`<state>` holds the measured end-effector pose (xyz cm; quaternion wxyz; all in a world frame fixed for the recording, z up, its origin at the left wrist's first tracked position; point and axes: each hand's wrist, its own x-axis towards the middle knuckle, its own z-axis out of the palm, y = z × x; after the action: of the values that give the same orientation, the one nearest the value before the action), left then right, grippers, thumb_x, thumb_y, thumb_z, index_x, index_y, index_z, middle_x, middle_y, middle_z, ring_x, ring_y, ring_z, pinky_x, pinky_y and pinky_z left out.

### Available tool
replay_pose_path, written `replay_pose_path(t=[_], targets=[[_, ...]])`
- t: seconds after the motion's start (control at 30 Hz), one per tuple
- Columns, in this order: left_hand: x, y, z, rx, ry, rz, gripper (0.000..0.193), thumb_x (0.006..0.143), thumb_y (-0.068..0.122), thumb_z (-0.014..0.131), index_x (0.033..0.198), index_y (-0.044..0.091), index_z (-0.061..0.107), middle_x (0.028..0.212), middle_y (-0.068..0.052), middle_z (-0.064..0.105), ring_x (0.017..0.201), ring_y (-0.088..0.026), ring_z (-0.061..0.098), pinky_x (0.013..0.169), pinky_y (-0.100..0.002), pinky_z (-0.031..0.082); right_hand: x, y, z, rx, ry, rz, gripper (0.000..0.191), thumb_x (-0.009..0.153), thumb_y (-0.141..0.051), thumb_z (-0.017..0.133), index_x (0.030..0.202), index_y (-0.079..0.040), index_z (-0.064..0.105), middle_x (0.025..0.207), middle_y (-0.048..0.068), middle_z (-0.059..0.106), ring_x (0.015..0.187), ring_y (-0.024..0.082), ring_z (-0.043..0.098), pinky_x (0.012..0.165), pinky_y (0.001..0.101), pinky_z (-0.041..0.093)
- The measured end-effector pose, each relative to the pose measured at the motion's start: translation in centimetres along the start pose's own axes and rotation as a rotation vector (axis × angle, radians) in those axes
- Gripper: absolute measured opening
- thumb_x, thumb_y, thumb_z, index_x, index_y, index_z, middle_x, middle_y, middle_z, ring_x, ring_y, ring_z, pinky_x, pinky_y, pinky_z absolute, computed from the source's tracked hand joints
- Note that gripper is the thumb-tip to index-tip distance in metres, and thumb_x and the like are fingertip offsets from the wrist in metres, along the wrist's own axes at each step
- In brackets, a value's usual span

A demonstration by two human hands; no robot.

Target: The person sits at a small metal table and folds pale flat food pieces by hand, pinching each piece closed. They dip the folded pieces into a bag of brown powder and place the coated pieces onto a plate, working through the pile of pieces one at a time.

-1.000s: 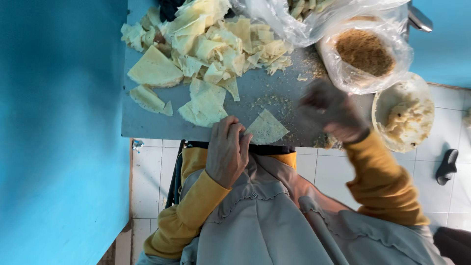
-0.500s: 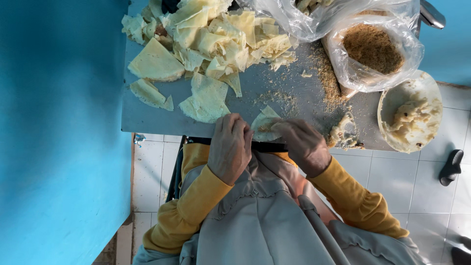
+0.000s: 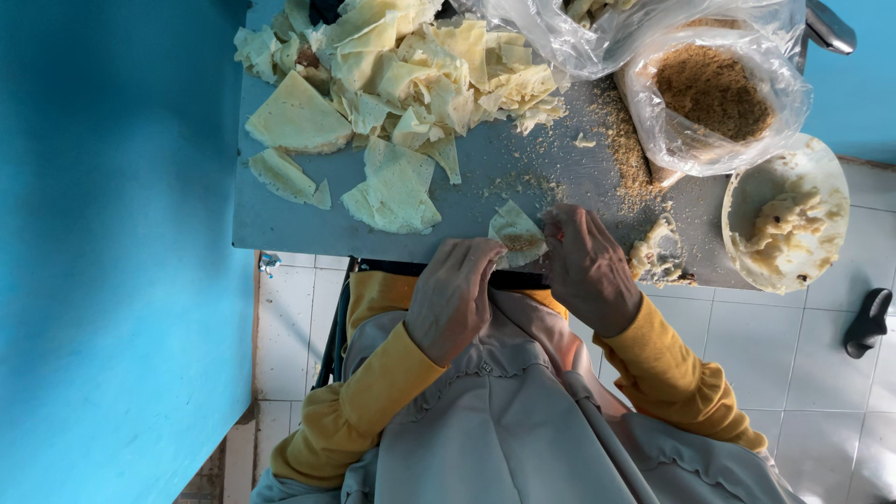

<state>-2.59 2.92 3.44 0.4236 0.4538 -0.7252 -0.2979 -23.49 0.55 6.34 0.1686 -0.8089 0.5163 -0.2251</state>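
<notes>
A pastry wrapper is held in both hands at the near edge of a grey tabletop (image 3: pixel 308 224).

Head view: the tabletop is flanked by a blue wall and white floor tiles. The triangular pastry wrapper (image 3: pixel 516 231), brown filling at its middle, is pointed away from the person, long axis running the same way. It is pinched between the fingers of the left hand (image 3: pixel 455 297) and right hand (image 3: pixel 586 271), just nearer than the wrapper pile (image 3: pixel 411 84).

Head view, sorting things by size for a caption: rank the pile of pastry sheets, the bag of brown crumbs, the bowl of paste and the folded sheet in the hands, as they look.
1. Pile of pastry sheets
2. Bag of brown crumbs
3. Bowl of paste, close to the bag
4. Folded sheet
</notes>
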Motion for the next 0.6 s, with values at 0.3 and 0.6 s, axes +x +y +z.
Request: replay_pose_path(t=[0.3, 0.6], targets=[[-0.3, -1.4, 0.1, -0.028, -0.119, 0.048, 0.033, 0.092, 0.002, 0.069, 0.124, -0.001, 0.061, 0.129, -0.014, 0.06, 0.118, -0.033, 0.06, 0.101, -0.04, 0.052, -0.2, -0.9, -1.0, 0.22, -0.051, 0.061, 0.031, 0.098, 0.014, 0.042, 0.125, -0.001, 0.047, 0.101, 0.013, 0.063, 0.09, 0.027, 0.069, 0.083, 0.0334, 0.056], [-0.4, -2.8, 0.7, 0.056, -0.11, 0.165, 0.026, 0.095, 0.006, 0.07, 0.118, -0.002, 0.062, 0.125, -0.011, 0.06, 0.116, -0.028, 0.061, 0.1, -0.037, 0.053, 0.3, -1.9, -0.5, 0.024, -0.063, -0.09, 0.031, 0.093, 0.003, 0.066, 0.122, -0.002, 0.055, 0.109, 0.013, 0.07, 0.097, 0.031, 0.072, 0.087, 0.0394, 0.057]])
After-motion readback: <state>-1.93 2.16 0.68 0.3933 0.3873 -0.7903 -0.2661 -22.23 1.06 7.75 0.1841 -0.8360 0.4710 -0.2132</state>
